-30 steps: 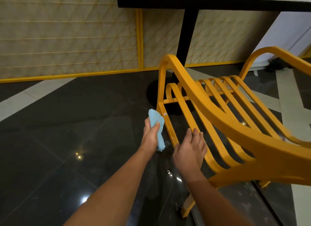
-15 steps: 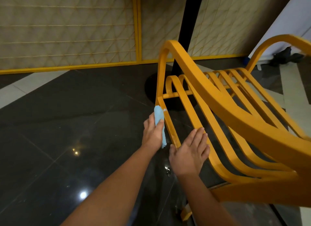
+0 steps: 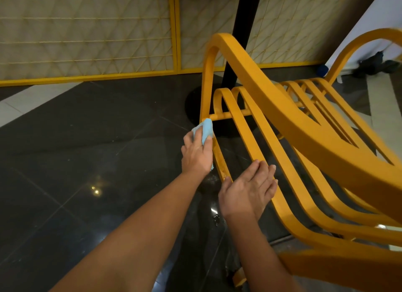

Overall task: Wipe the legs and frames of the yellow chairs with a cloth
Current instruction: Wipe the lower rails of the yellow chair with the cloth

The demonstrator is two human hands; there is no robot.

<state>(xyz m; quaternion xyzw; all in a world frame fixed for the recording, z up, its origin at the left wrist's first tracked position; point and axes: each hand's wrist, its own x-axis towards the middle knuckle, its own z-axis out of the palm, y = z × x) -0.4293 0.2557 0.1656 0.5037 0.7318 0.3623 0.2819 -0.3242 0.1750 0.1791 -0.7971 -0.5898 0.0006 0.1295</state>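
Observation:
A yellow chair (image 3: 282, 109) with a slatted seat stands tipped toward me, filling the right half of the view. My left hand (image 3: 196, 155) grips a light blue cloth (image 3: 205, 129) and presses it against the chair's left frame bar, just below the joint with the cross rail. My right hand (image 3: 250, 187) rests with nearly straight fingers on a seat slat, thumb against the lower part of the same frame bar. Most of the cloth is hidden under my left hand.
A black table post (image 3: 239, 41) on a round base stands right behind the chair. A yellow-framed lattice wall panel (image 3: 87, 30) runs along the back. The dark glossy floor (image 3: 76, 161) stretches to the left. Dark objects (image 3: 374, 64) lie at the far right.
My left hand has slid the cloth up the frame bar toward the cross rail. My right hand stays on the slat. The view has moved closer to the chair.

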